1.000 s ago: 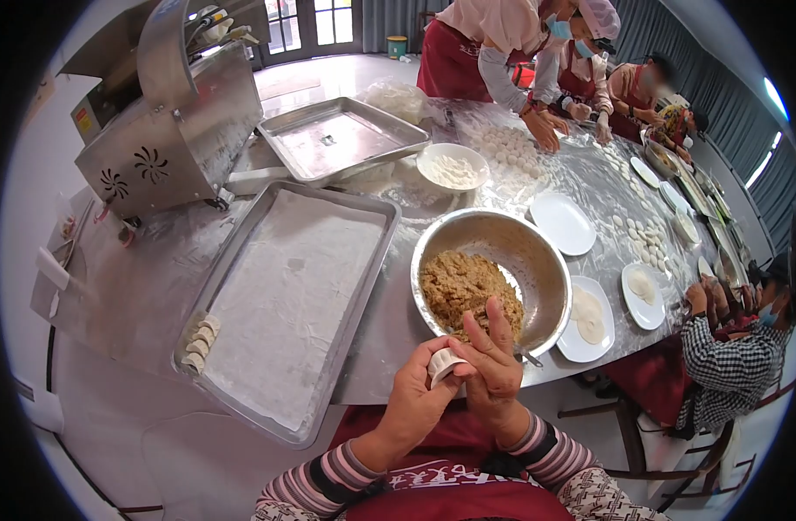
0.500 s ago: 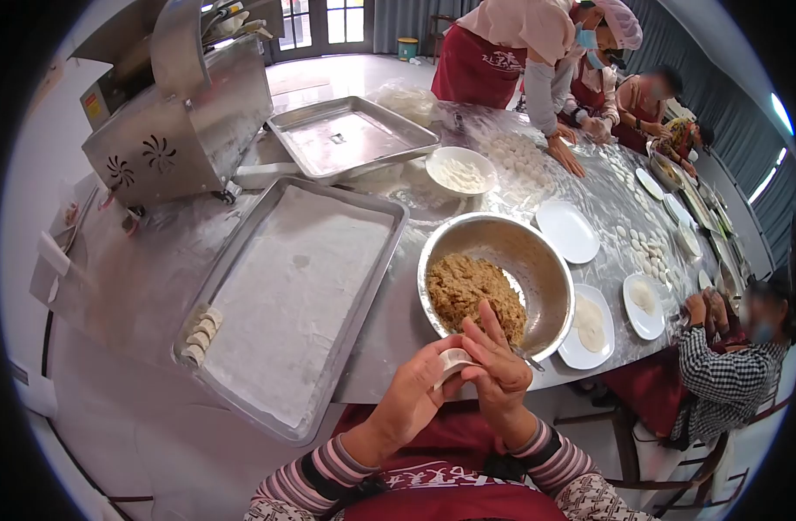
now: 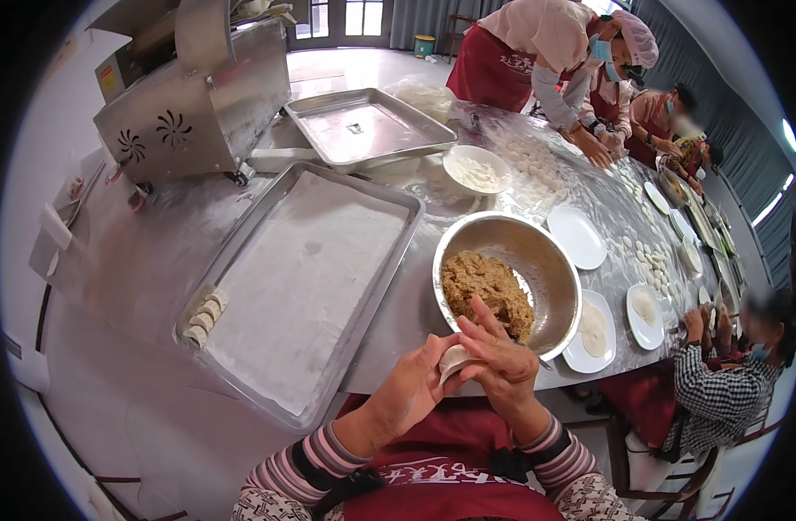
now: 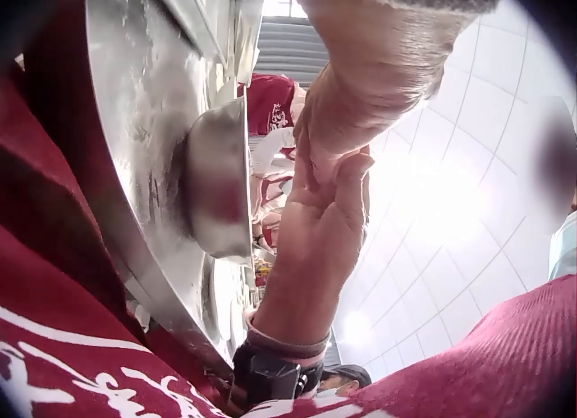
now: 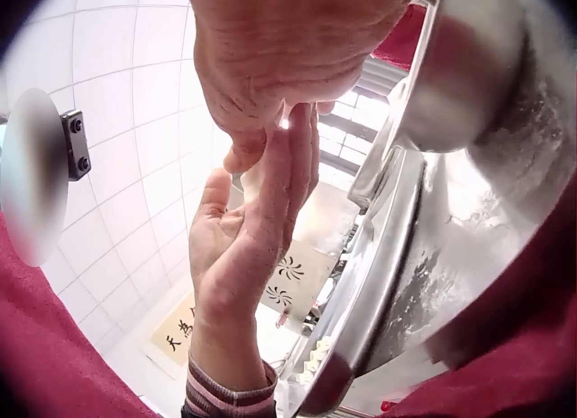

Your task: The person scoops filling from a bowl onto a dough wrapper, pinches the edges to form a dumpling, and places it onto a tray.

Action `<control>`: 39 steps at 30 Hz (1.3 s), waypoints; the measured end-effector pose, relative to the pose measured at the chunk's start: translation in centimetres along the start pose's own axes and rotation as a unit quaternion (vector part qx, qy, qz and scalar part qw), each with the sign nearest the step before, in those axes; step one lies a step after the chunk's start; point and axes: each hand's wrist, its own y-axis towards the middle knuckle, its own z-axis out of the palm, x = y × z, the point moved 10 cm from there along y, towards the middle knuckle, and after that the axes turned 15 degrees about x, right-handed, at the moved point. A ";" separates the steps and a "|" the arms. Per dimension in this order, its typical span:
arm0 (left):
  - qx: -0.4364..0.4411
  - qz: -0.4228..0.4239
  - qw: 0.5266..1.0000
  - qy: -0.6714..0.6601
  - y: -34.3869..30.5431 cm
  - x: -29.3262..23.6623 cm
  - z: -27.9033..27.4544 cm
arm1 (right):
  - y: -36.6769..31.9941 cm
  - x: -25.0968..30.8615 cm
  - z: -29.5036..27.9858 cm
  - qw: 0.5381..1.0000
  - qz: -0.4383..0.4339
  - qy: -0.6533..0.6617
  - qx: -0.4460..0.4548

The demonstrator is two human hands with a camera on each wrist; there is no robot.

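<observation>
Both hands meet just in front of the metal bowl's near rim, with a pale dumpling (image 3: 455,362) between them. My left hand (image 3: 408,383) holds the dumpling from its left side, thumb and fingers around it. From the other side my right hand (image 3: 505,370) pinches its edge, with some fingers stretched out past it. The hands partly hide the dumpling; in the right wrist view a pale sliver of it shows beside the left hand (image 5: 248,242). Brown minced filling (image 3: 478,282) lies heaped in the steel bowl (image 3: 556,280).
A paper-lined tray (image 3: 379,295) at left carries several finished dumplings (image 3: 208,318). Behind stand another metal tray (image 3: 363,117), a flour bowl (image 3: 476,171) and a steel machine (image 3: 185,122). White plates (image 3: 578,237) lie to the right. Other people work around the table.
The head view has turned slightly, so the table sits farther right. The hands stay together on the dumpling, whose visible side has turned and now looks more folded.
</observation>
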 end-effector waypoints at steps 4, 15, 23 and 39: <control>0.089 -0.002 0.996 -0.015 -0.3 0.1 -0.1 | 1.4 1.1 1.6 0.992 -0.020 -0.070 0.102; 0.015 0.000 0.999 -0.037 -2.1 -2.5 -0.6 | 3.7 1.2 5.4 0.974 0.019 -0.043 0.224; 0.017 0.004 0.998 -0.063 -3.8 -4.8 -0.3 | 6.3 3.5 10.9 0.896 -0.028 -0.154 0.415; -0.004 0.073 0.994 -0.083 -10.6 -9.2 -4.7 | 9.9 3.0 19.4 0.867 -0.068 -0.093 0.484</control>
